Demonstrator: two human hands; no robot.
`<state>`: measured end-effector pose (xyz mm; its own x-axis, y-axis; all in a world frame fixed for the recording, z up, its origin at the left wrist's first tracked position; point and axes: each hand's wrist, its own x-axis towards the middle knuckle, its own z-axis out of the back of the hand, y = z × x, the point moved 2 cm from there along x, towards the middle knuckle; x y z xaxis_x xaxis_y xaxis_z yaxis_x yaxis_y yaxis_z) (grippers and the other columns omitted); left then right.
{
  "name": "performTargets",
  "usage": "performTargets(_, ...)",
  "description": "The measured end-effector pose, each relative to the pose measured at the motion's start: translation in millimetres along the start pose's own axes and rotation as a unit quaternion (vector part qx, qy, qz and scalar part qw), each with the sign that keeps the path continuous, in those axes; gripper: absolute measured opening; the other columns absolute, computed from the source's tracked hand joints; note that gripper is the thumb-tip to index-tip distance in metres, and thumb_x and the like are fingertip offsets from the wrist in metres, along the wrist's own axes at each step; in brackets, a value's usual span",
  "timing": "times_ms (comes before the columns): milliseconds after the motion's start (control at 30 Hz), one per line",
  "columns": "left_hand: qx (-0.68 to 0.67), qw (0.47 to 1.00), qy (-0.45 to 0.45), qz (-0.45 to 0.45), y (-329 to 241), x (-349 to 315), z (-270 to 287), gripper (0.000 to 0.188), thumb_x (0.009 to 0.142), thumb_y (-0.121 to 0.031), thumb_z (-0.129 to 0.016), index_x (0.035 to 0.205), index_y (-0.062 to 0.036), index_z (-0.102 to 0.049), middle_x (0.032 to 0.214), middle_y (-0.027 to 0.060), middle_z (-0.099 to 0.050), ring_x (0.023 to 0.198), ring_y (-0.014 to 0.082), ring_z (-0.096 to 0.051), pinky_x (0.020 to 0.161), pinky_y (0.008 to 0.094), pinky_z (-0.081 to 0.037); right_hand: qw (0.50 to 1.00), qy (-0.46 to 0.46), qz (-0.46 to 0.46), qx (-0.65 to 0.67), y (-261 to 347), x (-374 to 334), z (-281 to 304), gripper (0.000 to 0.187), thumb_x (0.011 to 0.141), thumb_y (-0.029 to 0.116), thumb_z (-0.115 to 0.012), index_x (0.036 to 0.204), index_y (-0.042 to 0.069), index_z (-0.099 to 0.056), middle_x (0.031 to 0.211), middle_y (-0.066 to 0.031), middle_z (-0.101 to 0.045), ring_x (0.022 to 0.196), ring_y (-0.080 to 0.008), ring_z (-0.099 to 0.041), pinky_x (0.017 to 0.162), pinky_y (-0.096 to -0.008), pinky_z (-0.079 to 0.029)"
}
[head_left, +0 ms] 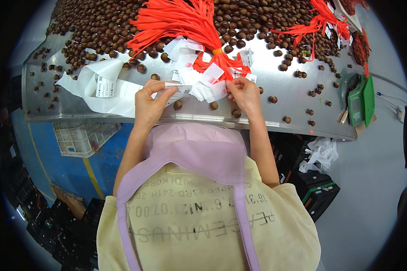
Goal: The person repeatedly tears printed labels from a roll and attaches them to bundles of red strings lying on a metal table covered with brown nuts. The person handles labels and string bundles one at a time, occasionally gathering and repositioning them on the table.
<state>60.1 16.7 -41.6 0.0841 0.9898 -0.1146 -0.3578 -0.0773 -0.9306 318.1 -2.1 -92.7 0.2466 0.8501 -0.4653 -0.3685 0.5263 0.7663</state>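
Observation:
My left hand is closed, pinching a white printed label between thumb and fingers. To its left, a long white strip of label backing curls over the metal table, with a printed label still on it. My right hand pinches the lower end of a red net strip at the bundle's tip, beside a white tag. The bundle of red net strips is gathered by a yellow band. Several white labels hang in a fanned cluster from its ends, between my hands.
Chestnuts are heaped across the back of the metal table, and loose ones lie near its front edge. Another red net bundle lies at the back right. A green scale stands at the right edge; a white crate sits below, left.

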Motion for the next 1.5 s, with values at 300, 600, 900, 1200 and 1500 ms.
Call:
performTargets(300,-0.023,0.999,0.009,0.024,3,-2,-5,0.015,0.073,-0.010,-0.072,0.079,0.0025,-0.068,0.072,0.0050,-0.061,0.069,0.0109,-0.052,0.064,0.0235,-0.040,0.993,-0.025,0.050,-0.105,-5,5,3,0.019,0.077,0.020,-0.063,0.076,0.001,-0.061,0.062,-0.0066,-0.063,0.059,-0.0152,-0.062,0.058,-0.0294,-0.048)
performTargets(600,-0.058,0.995,0.047,0.066,4,-3,-13,0.018,0.076,-0.012,-0.071,0.082,0.0043,-0.066,0.074,0.0031,-0.061,0.068,0.0078,-0.054,0.061,0.0215,-0.041,0.961,0.086,-0.065,0.256,5,-1,14,0.026,0.078,0.006,-0.062,0.103,0.001,-0.056,0.079,-0.0093,-0.066,0.073,-0.0110,-0.062,0.065,-0.0219,-0.047)
performTargets(900,-0.106,0.978,0.125,0.132,4,-9,-31,0.020,0.075,-0.014,-0.072,0.085,0.0029,-0.067,0.074,0.0027,-0.064,0.069,0.0066,-0.053,0.061,0.0213,-0.041,0.945,0.193,-0.108,0.241,5,-16,4,0.030,0.085,0.017,-0.062,0.109,-0.001,-0.058,0.088,-0.0040,-0.066,0.075,-0.0067,-0.058,0.064,-0.0203,-0.045)
performTargets(1200,-0.098,0.967,0.175,0.158,-7,-9,-46,0.017,0.080,-0.010,-0.067,0.092,0.0019,-0.066,0.083,0.0038,-0.066,0.075,0.0063,-0.057,0.068,0.0209,-0.045,0.930,0.186,-0.047,0.312,18,-20,-14,0.017,0.088,0.018,-0.058,0.096,0.002,-0.058,0.080,-0.0029,-0.064,0.074,-0.0070,-0.056,0.068,-0.0209,-0.044)
performTargets(1500,-0.119,0.967,0.135,0.179,-4,-4,-58,0.025,0.080,-0.017,-0.069,0.090,0.0057,-0.065,0.075,0.0077,-0.067,0.065,0.0054,-0.056,0.057,0.0205,-0.043,0.927,0.227,-0.036,0.295,15,-17,-16,0.022,0.090,0.018,-0.056,0.099,-0.001,-0.061,0.087,-0.0025,-0.063,0.076,-0.0068,-0.058,0.069,-0.0221,-0.048)
